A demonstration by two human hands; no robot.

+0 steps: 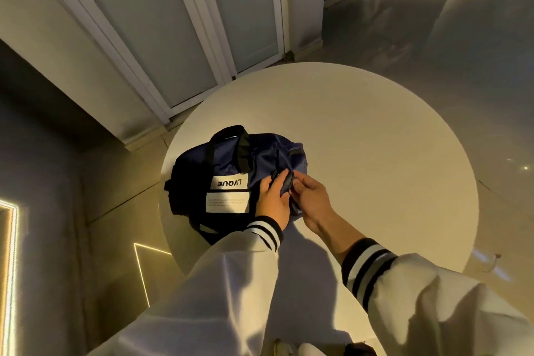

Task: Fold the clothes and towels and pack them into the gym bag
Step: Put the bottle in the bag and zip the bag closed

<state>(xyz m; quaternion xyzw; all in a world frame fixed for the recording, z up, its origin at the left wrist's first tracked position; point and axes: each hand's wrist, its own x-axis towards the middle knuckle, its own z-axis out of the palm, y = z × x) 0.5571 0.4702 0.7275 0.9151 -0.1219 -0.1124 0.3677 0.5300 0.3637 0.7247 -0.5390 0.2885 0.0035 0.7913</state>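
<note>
Now | gym bag (228,159) | navy, black-trimmed, white-labelled | on table (375,153)

A navy-blue fabric gym bag (268,159) lies on the left part of a round white table (375,153), its black webbing handles (244,153) lying across its top. A white rectangular label (229,183) on it reads "LVQUE", upside down. At the bag's right end, the left hand (271,202) curls round a small black tab (288,182), and the right hand (310,196) pinches the same tab. Both arms wear loose white sleeves (231,283) with black-and-white striped cuffs. Beyond the table stand 2 white-framed frosted-glass doors (161,23). A glowing light strip (11,254) runs along the floor at left.
</note>
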